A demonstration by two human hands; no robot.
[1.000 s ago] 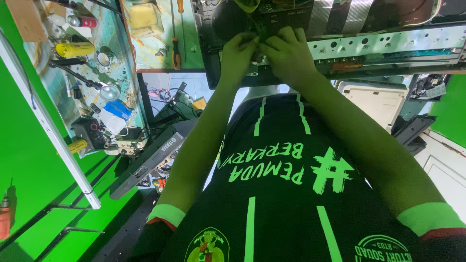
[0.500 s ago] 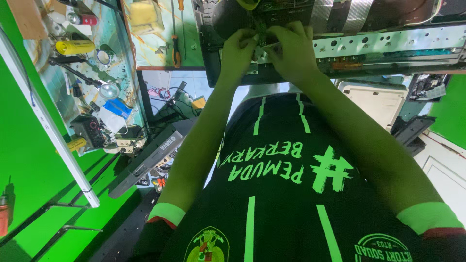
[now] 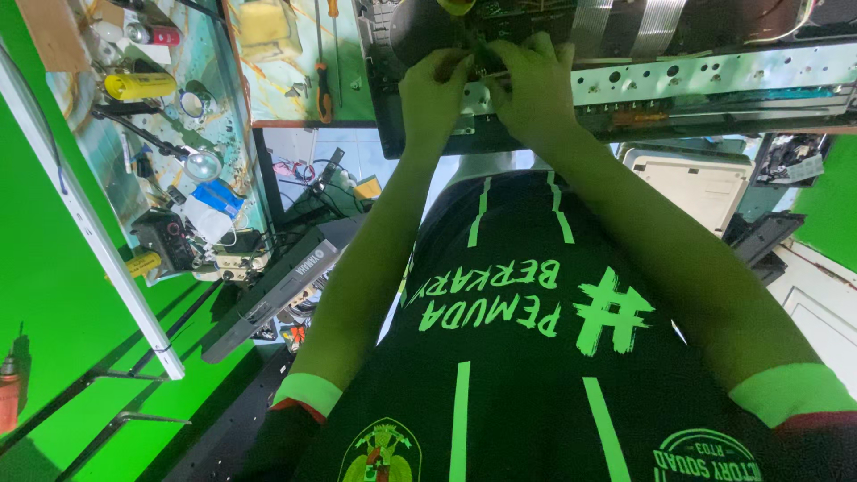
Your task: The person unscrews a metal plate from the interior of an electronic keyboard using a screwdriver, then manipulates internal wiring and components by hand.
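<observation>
Left hand: my left hand [image 3: 435, 94] was curled, fingertips pinched on a small part at the edge of the opened chassis; the part itself was too hidden to name.
Right hand: my right hand [image 3: 534, 85] was curled beside it, fingers pressed together on the same spot, knuckles touching the perforated metal rail [image 3: 714, 80].
Worked item: the opened electronic chassis [image 3: 625, 98] lay on the bench at the top of my view, directly beyond my chest, its near edge under both hands.
Chassis contents: a dark circuit board [image 3: 536, 18] and two flat ribbon cables [image 3: 585, 22] sat inside it; I could not tell what else.
Bench: the worn, paint-stained workbench top [image 3: 268, 80] carried an orange-handled screwdriver [image 3: 323, 85] and a yellow sponge-like block [image 3: 263, 22].
Side shelf: it held a yellow cylinder [image 3: 140, 86], a magnifier on a dark arm [image 3: 202, 164], a blue-and-white packet [image 3: 214, 201] and a small black meter [image 3: 165, 241], crowded close together.
Below bench: a long black keyboard-like unit [image 3: 277, 286] leaned at a slant, well apart from my hands.
Clothing: my black shirt with green lettering [image 3: 500, 339] filled the lower view.
</observation>
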